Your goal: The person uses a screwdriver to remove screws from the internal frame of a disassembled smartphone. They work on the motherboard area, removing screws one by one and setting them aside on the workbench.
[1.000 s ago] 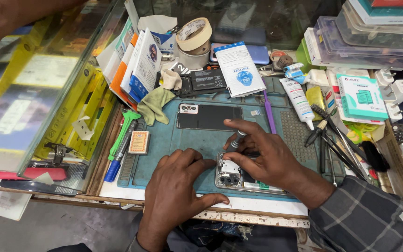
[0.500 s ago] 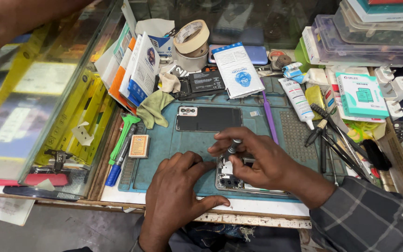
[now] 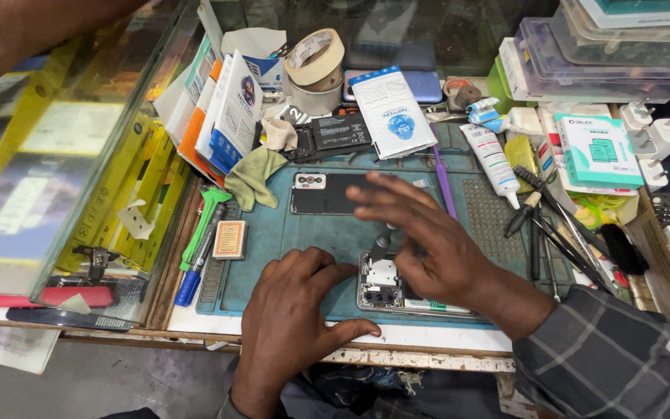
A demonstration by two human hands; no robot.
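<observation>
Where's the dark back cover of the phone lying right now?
In the head view, the dark back cover lies flat on the teal work mat, toward its far edge. It sits just beyond the right hand, with a green cloth to its left.

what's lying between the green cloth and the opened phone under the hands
In the head view, between the green cloth and the opened phone lies a dark phone back cover on the teal mat.

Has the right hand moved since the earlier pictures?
Yes. The right hand has lifted off the opened phone, its fingers now spread toward the black back cover farther up the mat.
</observation>
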